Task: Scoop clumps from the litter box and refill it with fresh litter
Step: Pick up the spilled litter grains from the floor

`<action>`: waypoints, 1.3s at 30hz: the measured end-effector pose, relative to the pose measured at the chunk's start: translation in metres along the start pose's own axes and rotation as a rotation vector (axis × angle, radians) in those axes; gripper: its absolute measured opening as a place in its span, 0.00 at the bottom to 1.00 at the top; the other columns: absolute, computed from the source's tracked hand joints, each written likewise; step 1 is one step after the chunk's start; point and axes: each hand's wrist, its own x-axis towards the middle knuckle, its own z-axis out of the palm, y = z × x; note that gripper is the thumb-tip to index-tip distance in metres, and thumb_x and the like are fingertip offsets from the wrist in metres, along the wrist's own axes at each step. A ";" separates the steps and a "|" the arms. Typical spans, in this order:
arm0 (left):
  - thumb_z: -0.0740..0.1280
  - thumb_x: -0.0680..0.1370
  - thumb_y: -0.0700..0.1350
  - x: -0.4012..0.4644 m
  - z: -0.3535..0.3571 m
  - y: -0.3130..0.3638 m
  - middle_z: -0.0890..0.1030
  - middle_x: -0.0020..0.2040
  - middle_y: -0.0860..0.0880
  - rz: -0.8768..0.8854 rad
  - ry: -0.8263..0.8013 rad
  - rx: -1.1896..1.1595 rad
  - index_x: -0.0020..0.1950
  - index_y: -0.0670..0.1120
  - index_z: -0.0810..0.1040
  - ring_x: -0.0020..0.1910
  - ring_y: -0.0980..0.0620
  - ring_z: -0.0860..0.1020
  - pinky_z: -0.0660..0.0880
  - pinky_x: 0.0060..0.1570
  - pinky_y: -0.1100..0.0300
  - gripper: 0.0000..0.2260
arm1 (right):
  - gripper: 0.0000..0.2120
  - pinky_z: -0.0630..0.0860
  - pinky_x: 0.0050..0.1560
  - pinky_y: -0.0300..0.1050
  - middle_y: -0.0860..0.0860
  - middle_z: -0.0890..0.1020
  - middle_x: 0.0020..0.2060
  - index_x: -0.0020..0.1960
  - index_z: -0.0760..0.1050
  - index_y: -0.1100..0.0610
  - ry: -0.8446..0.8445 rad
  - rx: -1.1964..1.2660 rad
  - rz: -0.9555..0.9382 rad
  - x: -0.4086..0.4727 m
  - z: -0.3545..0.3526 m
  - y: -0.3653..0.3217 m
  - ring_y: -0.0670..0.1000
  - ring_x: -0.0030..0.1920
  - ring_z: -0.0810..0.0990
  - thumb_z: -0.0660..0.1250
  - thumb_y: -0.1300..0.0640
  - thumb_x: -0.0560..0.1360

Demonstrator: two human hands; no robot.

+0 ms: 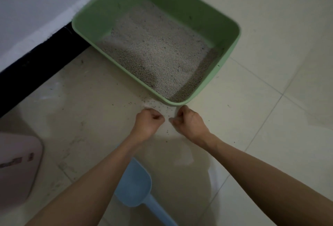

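At the far left a pale pink object (pixel 18 168) lies on the tiled floor (pixel 270 135), only partly in view. Toward the middle, the blue scoop (pixel 134 188) rests on the floor beneath the left forearm, its pan pointing away from the person and its handle running back toward the bottom edge; neither hand holds it. Ahead, the left hand (pixel 149 121) has its fingers curled in over scattered grains (pixel 156 106) on the floor, and whether it pinches any cannot be told. Just right of it, the right hand (pixel 187 120) is curled likewise. Both sit just short of the near corner of the green litter box (pixel 232 45), which holds a layer of grey litter (pixel 156 51). The scoop lies behind both hands, nearer the left arm, so picking it up probably means drawing that hand back.
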 end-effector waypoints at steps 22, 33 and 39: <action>0.70 0.74 0.44 -0.012 -0.018 -0.014 0.75 0.35 0.52 -0.029 0.067 0.027 0.46 0.43 0.80 0.39 0.54 0.73 0.63 0.38 0.71 0.05 | 0.11 0.73 0.31 0.35 0.57 0.77 0.31 0.34 0.74 0.62 -0.041 1.153 0.309 -0.017 -0.020 0.009 0.48 0.29 0.75 0.62 0.73 0.72; 0.70 0.73 0.41 -0.007 -0.006 -0.016 0.76 0.39 0.50 0.136 0.074 0.221 0.44 0.42 0.82 0.39 0.54 0.72 0.65 0.42 0.67 0.03 | 0.08 0.67 0.43 0.39 0.51 0.78 0.40 0.47 0.79 0.60 0.230 0.293 0.313 -0.022 -0.044 0.064 0.50 0.43 0.75 0.61 0.62 0.75; 0.67 0.76 0.42 -0.014 -0.003 -0.019 0.75 0.39 0.49 0.137 0.090 0.215 0.46 0.42 0.81 0.40 0.53 0.72 0.62 0.41 0.67 0.05 | 0.06 0.71 0.46 0.42 0.52 0.78 0.39 0.48 0.79 0.62 0.212 0.200 0.228 -0.022 -0.035 0.061 0.51 0.43 0.75 0.66 0.61 0.73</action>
